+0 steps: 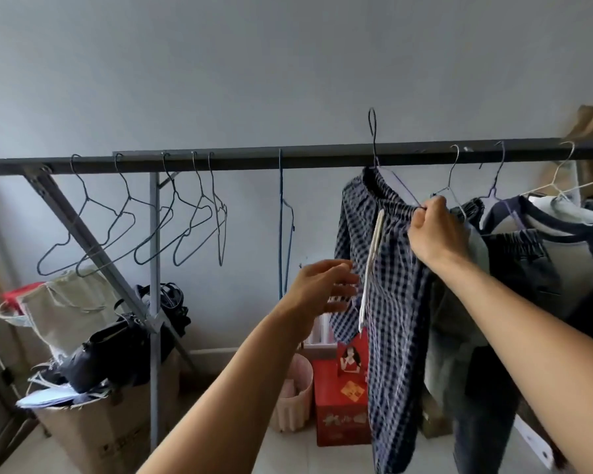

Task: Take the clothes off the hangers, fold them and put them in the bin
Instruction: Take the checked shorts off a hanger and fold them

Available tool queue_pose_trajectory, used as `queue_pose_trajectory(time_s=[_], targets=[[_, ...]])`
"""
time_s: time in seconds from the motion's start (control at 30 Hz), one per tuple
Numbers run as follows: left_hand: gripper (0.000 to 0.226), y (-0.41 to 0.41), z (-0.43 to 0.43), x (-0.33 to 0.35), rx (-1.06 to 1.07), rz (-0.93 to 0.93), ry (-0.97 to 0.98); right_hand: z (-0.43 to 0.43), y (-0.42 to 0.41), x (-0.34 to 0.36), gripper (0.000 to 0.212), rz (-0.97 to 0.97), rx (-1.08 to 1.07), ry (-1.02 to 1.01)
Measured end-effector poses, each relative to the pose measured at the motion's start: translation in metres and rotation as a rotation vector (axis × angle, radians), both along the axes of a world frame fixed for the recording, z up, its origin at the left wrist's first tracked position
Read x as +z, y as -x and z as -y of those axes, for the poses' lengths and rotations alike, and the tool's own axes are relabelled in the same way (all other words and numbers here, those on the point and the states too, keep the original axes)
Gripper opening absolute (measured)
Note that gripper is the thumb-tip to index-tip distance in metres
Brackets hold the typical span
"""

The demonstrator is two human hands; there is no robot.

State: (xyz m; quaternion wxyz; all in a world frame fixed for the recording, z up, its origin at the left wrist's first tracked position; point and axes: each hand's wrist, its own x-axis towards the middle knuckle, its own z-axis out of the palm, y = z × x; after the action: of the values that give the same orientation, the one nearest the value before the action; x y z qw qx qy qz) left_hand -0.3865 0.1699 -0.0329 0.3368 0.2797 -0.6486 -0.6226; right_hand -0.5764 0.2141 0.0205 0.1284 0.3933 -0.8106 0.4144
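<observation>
Blue-and-white checked trousers [387, 268] are hanging from a thin wire hanger [374, 138] whose hook is standing above the dark metal rail [305, 157] rather than sitting on it. The right hand [432, 230] is pinching the elastic waistband at its right end, fingers closed tight on the cloth and the hanger's wire shoulder together. The left hand [322, 289] is reaching toward the left trouser leg with its fingers spread apart, gripping nothing; whether the fingertips are touching the cloth I cannot tell. A white drawstring [370, 268] is dangling down the front of the trousers.

To the left, five empty wire hangers [134, 227] are hanging on the rail, and a blue one [285, 227] is hanging alone nearer the middle. To the right, more hangers are carrying dark and pale garments [528, 254] (too bunched to name singly).

On the floor below, a red box [339, 415] is showing a printed picture of a person and pale lettering too blurred to read. Beside it a pink ribbed bin [297, 395] is standing, its contents unclear. At the left a cardboard box [93, 432] is holding papers and a black bag [117, 350], with a beige tote bag [62, 309] behind it.
</observation>
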Motion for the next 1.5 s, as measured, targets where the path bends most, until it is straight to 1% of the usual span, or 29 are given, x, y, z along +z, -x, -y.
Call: queue_pose_trajectory(time_s=[0.1,0.23,0.37,0.47,0.53,0.57,0.63,0.67,0.73,0.8,0.87,0.97,1.03,1.07,1.17,1.23,1.27,1.3,1.4,1.5], targets=[[0.024,0.002,0.004,0.01,0.029,0.021,0.078,-0.004,0.006,0.006,0.027,-0.049,0.059,0.059],[0.022,0.006,0.012,0.026,0.071,0.001,0.142,-0.021,0.017,-0.008,0.023,-0.139,0.147,0.124],[0.031,0.009,0.028,0.035,0.158,0.017,0.244,-0.045,0.027,-0.022,0.038,-0.187,0.278,0.152],[0.049,0.009,0.042,0.032,0.218,0.181,0.443,-0.06,0.032,-0.027,0.04,-0.148,0.431,0.197],[0.057,0.007,0.043,0.029,0.189,0.259,0.479,-0.068,0.034,-0.028,0.038,-0.133,0.516,0.221],[0.055,0.007,0.044,0.027,0.157,0.27,0.486,-0.071,0.035,-0.029,0.038,-0.125,0.544,0.231],[0.035,0.004,0.042,0.024,0.099,0.287,0.548,-0.076,0.037,-0.03,0.035,-0.091,0.582,0.253],[0.028,0.003,0.041,0.023,0.07,0.284,0.571,-0.077,0.039,-0.031,0.036,-0.081,0.595,0.261],[0.026,-0.001,0.04,0.021,0.045,0.254,0.584,-0.079,0.042,-0.036,0.045,-0.071,0.606,0.278],[0.022,-0.008,0.04,0.022,0.05,0.202,0.554,-0.08,0.045,-0.043,0.053,-0.07,0.562,0.319],[0.021,-0.016,0.042,0.023,0.075,0.174,0.515,-0.081,0.048,-0.051,0.058,-0.106,0.482,0.318],[0.02,-0.027,0.051,0.02,0.121,0.183,0.474,-0.083,0.05,-0.062,0.076,-0.137,0.43,0.307],[0.024,-0.034,0.055,0.018,0.176,0.179,0.445,-0.082,0.05,-0.066,0.079,-0.153,0.403,0.319],[0.024,-0.037,0.057,0.017,0.205,0.164,0.422,-0.081,0.049,-0.068,0.075,-0.154,0.388,0.32],[0.024,-0.039,0.056,0.015,0.289,0.113,0.337,-0.075,0.043,-0.074,0.049,-0.115,0.403,0.339],[0.02,-0.035,0.051,0.012,0.304,0.068,0.224,-0.067,0.035,-0.076,0.043,-0.079,0.442,0.327],[0.019,-0.032,0.048,0.011,0.303,0.052,0.198,-0.062,0.031,-0.078,0.043,-0.07,0.458,0.305],[0.018,-0.028,0.046,0.01,0.303,0.058,0.219,-0.057,0.028,-0.08,0.042,-0.061,0.472,0.28],[0.02,-0.021,0.042,0.009,0.294,0.149,0.407,-0.048,0.023,-0.082,0.034,-0.052,0.468,0.208],[0.023,-0.021,0.042,0.01,0.304,0.244,0.47,-0.046,0.017,-0.08,0.025,-0.098,0.416,0.145]])
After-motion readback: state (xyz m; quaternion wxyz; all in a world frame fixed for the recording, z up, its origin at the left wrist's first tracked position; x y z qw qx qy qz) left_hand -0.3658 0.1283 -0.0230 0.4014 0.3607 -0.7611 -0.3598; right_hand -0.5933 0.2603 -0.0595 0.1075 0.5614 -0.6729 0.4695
